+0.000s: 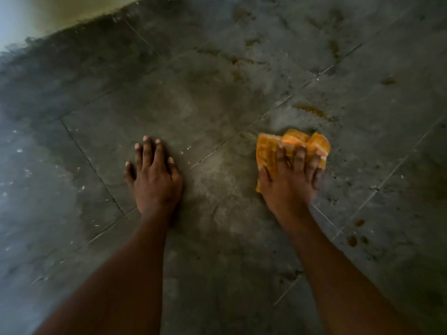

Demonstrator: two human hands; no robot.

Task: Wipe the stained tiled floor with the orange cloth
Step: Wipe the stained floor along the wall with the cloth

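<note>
Right hand [289, 180]: fingers spread and curled over the bunched orange cloth [294, 147], pressing it to the tiled floor [217, 105]. Cloth looks soft, light, probably damp; best held from above, palm centred, so folds don't slip. Brown stain [312, 111] lies near, at 1 o'clock. Left hand [153, 177]: flat, fingers straight, bracing on the floor at 9 o'clock.

free: bare tiled floor [217, 105] ahead of both hands | obstacle: wall [60, 10] along far-left edge
</note>
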